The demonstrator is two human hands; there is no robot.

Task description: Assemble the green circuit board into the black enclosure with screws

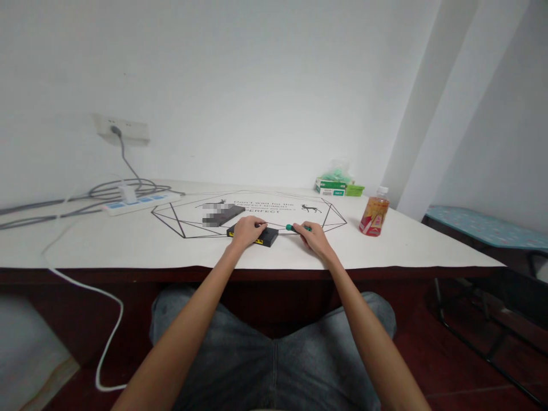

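My left hand (245, 229) rests on a small black box with yellow ports (264, 236), fingers curled over its top. My right hand (314, 237) grips a screwdriver with a green handle (292, 228) whose thin shaft points left toward the box. Both sit on the white table (128, 245) near its front edge, on a printed geometric design. A second dark flat device (229, 214) lies just behind the box.
A white power strip (139, 202) with grey cables lies at the back left, plugged into a wall socket (122, 129). A bottle of amber drink (374, 213) stands at the right. Green boxes (338, 186) sit by the wall. A white cable hangs off the table's left front.
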